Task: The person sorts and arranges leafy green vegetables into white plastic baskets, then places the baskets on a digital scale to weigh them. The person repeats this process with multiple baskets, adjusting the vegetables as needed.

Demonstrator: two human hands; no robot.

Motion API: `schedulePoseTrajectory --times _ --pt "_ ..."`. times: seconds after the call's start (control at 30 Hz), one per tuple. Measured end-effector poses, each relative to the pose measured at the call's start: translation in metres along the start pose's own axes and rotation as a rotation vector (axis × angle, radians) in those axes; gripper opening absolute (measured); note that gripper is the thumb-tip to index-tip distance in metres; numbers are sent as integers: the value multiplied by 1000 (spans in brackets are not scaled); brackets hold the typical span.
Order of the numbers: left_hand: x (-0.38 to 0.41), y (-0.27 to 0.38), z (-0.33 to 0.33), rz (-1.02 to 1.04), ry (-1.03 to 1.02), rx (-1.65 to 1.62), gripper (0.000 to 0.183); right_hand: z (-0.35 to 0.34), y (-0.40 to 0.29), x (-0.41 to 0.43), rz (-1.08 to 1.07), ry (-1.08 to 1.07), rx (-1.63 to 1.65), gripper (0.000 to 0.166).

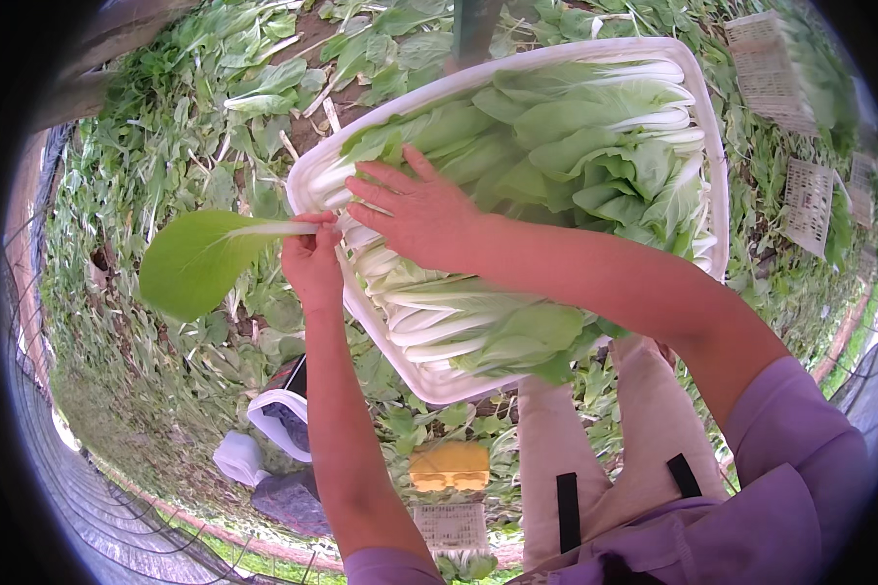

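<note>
My left hand (311,256) pinches a single green leaf (197,263) by its white stalk, just outside the left rim of a white plastic crate (715,175). The leaf's blade points left, over the ground. Inside the crate, heads of bok choy (439,322) lie in rows, with white stalk ends along the left and right walls and leaves towards the middle. My right hand (421,212) rests palm down on the bok choy near the left wall, its fingers spread. My right forearm crosses above the crate and hides part of the greens.
Cut leaves and stalks (168,175) litter the soil all around. Slatted crates (768,73) with greens stand at the right. Below the crate are a yellow plastic object (450,464) and a pale slatted crate (450,526). A white-rimmed container (282,420) sits left of my left forearm.
</note>
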State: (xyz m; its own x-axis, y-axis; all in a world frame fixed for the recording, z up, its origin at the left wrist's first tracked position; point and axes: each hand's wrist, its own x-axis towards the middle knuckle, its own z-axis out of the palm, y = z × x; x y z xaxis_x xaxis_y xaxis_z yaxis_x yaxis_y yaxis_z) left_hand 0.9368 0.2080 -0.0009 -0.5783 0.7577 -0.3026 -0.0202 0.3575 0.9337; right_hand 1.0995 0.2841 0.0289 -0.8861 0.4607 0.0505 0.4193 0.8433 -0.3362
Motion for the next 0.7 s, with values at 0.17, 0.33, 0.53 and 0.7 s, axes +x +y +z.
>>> schedulePoseTrajectory --times 0.17,0.33,0.53,0.7 --pt "9 -8 -10 -195 179 -412 12 24 3 -7 76 -32 43 49" --pt "21 -13 -47 -315 540 -558 44 28 0 -3 114 -6 57 51" --pt "-6 -6 -36 295 354 722 48 9 -2 0 164 -182 53 46" --pt "8 1 27 647 -74 1078 54 -5 18 7 222 -14 -77 54"
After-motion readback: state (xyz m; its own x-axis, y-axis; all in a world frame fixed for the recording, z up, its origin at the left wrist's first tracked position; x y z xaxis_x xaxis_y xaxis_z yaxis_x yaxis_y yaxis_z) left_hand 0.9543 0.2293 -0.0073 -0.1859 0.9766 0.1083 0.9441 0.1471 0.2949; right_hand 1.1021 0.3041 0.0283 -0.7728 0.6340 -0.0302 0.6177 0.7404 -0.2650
